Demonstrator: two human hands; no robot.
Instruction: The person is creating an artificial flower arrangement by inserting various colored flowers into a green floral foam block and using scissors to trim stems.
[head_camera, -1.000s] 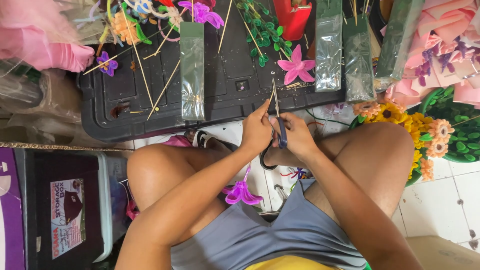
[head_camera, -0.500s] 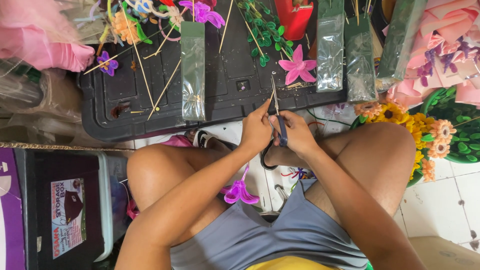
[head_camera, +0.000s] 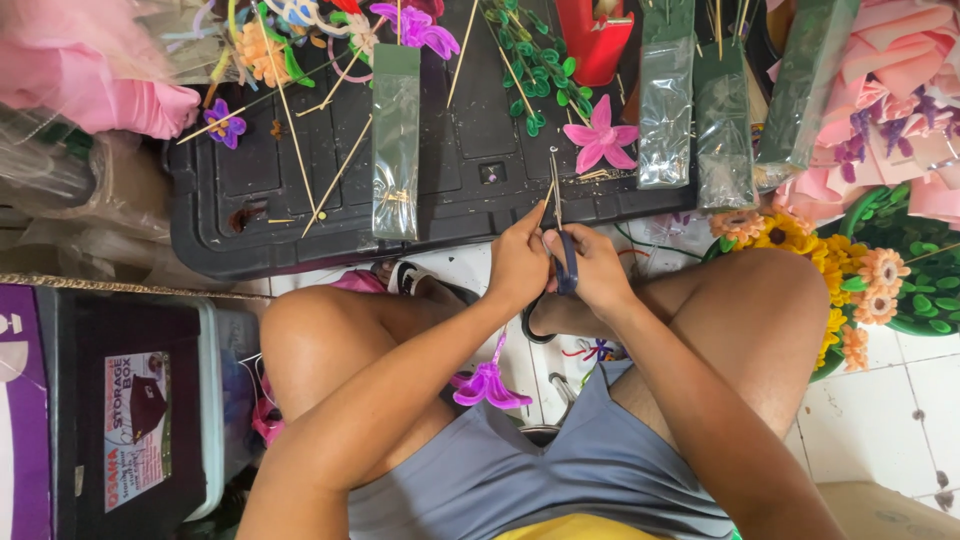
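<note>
My right hand (head_camera: 598, 268) grips blue-handled scissors (head_camera: 562, 230) with the thin blades pointing up toward the black lid. My left hand (head_camera: 518, 262) pinches a thin wooden stick (head_camera: 545, 197) right against the blades. Both hands meet above my knees, just in front of the black plastic lid (head_camera: 300, 215). A pink pipe-cleaner flower (head_camera: 600, 133) lies on the lid just beyond the scissor tips. A purple pipe-cleaner flower (head_camera: 487, 382) rests between my thighs.
The lid carries several wooden sticks (head_camera: 335, 180), clear plastic sleeves (head_camera: 396, 140), a green leafy sprig (head_camera: 535, 65) and a small purple flower (head_camera: 225, 122). Orange and yellow flowers (head_camera: 860, 290) fill a green basket at right. A storage box (head_camera: 120, 410) stands at left.
</note>
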